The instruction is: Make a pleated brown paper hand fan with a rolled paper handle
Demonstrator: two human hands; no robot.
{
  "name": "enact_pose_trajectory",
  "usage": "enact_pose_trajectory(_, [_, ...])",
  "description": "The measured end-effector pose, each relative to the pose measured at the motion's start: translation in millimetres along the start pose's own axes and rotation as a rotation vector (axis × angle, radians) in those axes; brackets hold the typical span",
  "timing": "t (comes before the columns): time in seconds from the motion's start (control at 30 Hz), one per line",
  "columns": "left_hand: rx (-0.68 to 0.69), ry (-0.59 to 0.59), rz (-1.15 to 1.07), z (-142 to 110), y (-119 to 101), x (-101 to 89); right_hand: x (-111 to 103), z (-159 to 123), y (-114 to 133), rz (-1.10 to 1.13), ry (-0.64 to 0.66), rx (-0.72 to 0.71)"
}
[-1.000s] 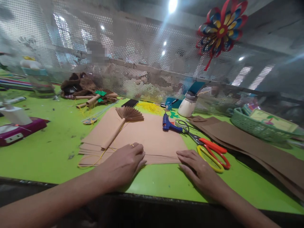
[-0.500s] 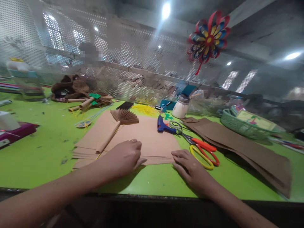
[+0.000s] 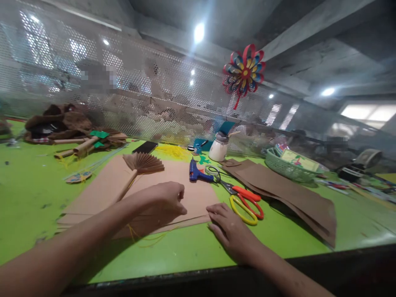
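My left hand (image 3: pixel 168 197) is raised over a stack of light brown paper sheets (image 3: pixel 198 194). Its fingers are curled in, and what they hold, if anything, is hidden. My right hand (image 3: pixel 228 227) lies low at the stack's front right corner, fingers stretched out and touching the edge. A pleated brown paper fan (image 3: pixel 145 163) with a rolled paper handle (image 3: pixel 126 185) rests on the sheets, partly behind my left forearm. Thin yellow strands (image 3: pixel 151 238) trail over the front edge. Beside the stack are a blue glue gun (image 3: pixel 198 172) and scissors with red and yellow handles (image 3: pixel 247 204).
Long dark brown paper sheets (image 3: pixel 287 198) lie at right, before a green basket (image 3: pixel 289 165). Behind stand a white jar (image 3: pixel 218 147), a phone (image 3: pixel 145 147) and yellow shreds (image 3: pixel 173 152). Rolled paper tubes (image 3: pixel 85 145) sit left. A paper flower (image 3: pixel 245 73) hangs before the mesh.
The view has swung right, so things sit further left. My left hand has lifted from the front edge of the sheets, and yellow strands now show there. My right hand stays at the corner.
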State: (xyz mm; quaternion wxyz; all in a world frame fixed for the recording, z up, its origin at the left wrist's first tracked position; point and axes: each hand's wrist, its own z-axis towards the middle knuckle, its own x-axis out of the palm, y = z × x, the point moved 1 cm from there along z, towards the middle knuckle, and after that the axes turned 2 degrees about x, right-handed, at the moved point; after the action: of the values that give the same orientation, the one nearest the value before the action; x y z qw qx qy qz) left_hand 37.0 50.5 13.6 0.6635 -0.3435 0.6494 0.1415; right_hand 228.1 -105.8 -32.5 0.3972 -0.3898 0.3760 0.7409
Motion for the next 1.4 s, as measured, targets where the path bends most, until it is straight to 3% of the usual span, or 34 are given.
enact_pose_trajectory(0.17, [0.045, 0.03, -0.167, 6.3, 6.1, 1.4, -6.2, -1.5, -7.0, 0.012, 0.024, 0.045])
enact_pose_trajectory(0.23, [0.087, 0.022, -0.232, 3.7, 8.4, -1.8, -18.4, 2.0, -28.3, -0.028, 0.002, 0.151])
enact_pose_trajectory(0.33, [0.152, -0.014, -0.305, -4.3, 10.5, -11.1, -42.8, 11.8, -79.6, -0.161, -0.063, 0.335])
enact_pose_trajectory(0.47, [0.184, -0.048, -0.371, -15.2, 10.8, -25.1, -60.4, 24.2, -140.1, -0.205, 0.096, 0.453])
enact_pose_trajectory(0.63, [0.239, -0.045, -0.544, -20.2, 12.8, -33.2, -60.1, 34.9, -162.2, -0.158, 0.32, 0.461])
enact_pose_trajectory(0.83, [0.311, -0.108, -0.489, -21.2, 13.1, -36.1, -66.2, 37.5, -166.7, -0.225, 0.323, 0.522])
enact_pose_trajectory(1.13, [0.291, -0.129, -0.465, -24.7, 9.0, -39.0, -111.6, 7.6, -147.0, -0.278, 0.19, 0.508])
enact_pose_trajectory(1.23, [0.27, -0.134, -0.462, -23.7, 9.9, -37.9, -116.0, -0.6, -123.1, -0.188, 0.151, 0.491])
enact_pose_trajectory(1.3, [0.264, -0.129, -0.48, -23.2, 10.8, -37.3, -117.6, -4.5, -96.6, 0.001, 0.126, 0.466])
enact_pose_trajectory(1.4, [0.255, -0.098, -0.564, -22.9, 12.6, -37.0, -120.6, -6.3, -51.9, 0.215, 0.198, 0.432])
